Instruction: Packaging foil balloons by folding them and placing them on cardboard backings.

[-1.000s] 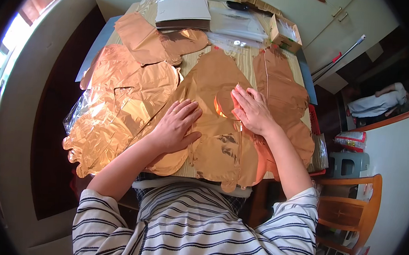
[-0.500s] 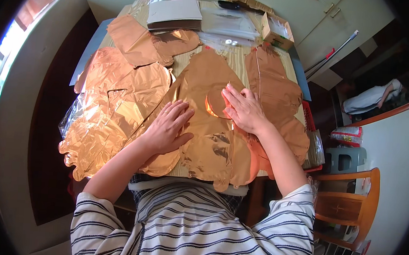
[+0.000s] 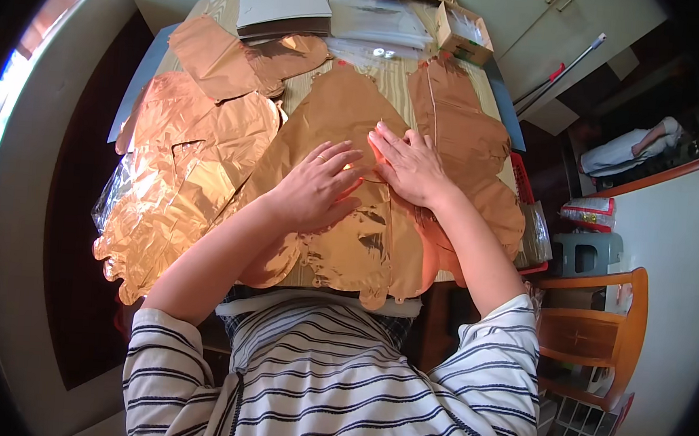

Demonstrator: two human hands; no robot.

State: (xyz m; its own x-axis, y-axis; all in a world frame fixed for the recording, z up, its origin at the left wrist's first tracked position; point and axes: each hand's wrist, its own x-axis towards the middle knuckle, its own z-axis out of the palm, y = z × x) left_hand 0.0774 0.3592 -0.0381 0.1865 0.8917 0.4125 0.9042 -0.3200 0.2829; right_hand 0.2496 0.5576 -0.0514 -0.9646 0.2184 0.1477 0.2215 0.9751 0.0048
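In front of me a flat copper-coloured foil balloon (image 3: 337, 108) is spread over the wooden table, its lower edge reaching the near rim. My left hand (image 3: 319, 187) is open, fingers apart, over the middle of the foil; whether it touches cannot be made out. Just to its right, my right hand (image 3: 414, 170) lies with outstretched fingers on the same foil. The rounded shiny patch between the hands is mostly hidden by them. Another stack of flat foil balloons (image 3: 469, 137) lies to the right. A crinkled, shinier foil pile (image 3: 190, 174) covers the left side.
Folded foil (image 3: 215, 59) lies at the far left, beside a stack of white and dark sheets (image 3: 283, 11). Clear plastic bags (image 3: 379, 26) and a cardboard box (image 3: 463, 36) stand at the back. A wooden chair (image 3: 584, 336) is at the right; another person (image 3: 630, 152) is beyond the doorway.
My left hand has moved right and slightly up, toward my right hand, covering more of the rounded patch. The right hand stays on the foil. The view has shifted slightly.
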